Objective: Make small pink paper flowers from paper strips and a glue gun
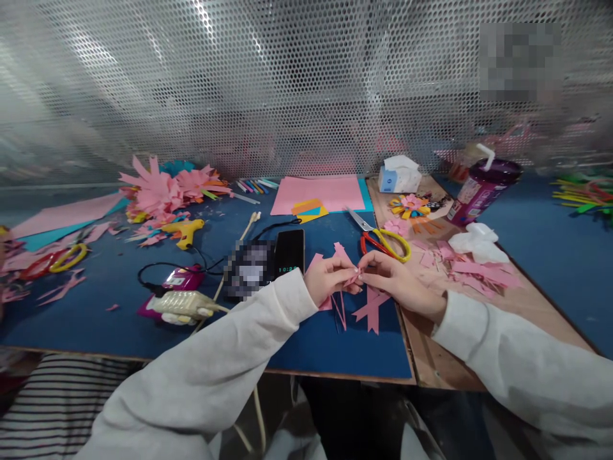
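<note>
Pinching a pink paper piece [355, 278] with the left hand [329, 280] and right hand [398, 278], fingertips of both clamped on it, just above the blue mat [306, 345]. Got pink paper strips [371, 311] lying right underneath, scissors [385, 241] just behind, phone [289, 250] off left.

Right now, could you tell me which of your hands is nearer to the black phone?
Left. The left hand sits just right of the phone; the right hand is farther right, both pinching one pink paper strip.
</note>
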A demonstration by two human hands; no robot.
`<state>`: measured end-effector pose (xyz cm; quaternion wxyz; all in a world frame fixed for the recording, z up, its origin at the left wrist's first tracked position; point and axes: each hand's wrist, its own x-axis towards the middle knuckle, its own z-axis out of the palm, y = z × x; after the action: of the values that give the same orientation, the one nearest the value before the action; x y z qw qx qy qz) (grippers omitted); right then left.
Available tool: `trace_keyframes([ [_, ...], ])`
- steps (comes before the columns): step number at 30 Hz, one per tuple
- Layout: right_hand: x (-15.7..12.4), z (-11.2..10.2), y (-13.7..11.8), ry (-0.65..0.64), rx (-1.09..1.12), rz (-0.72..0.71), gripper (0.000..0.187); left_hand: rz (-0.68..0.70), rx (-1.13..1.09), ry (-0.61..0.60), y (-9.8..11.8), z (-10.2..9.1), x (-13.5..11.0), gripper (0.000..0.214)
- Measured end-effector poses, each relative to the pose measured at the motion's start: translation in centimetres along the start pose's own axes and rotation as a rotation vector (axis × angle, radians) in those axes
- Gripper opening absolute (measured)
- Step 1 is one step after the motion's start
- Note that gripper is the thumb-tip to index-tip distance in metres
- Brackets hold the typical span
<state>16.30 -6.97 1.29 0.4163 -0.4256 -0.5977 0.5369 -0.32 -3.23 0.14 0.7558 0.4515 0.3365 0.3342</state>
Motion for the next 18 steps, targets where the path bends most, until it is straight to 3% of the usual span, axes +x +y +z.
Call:
trace_keyframes([
  [13, 0.10, -0.21, 0.20, -0.020, -0.029, 0.013, 0.021, 0.000, 0.036, -0.031, -0.25, -0.14, 0.19, 0.037],
  [18, 0.16, -0.35, 0.45, -0.007, -0.057, 0.032, 0.024, 0.074, 0.126, -0.020, 0.02, 0.01, -0.17, 0.035],
])
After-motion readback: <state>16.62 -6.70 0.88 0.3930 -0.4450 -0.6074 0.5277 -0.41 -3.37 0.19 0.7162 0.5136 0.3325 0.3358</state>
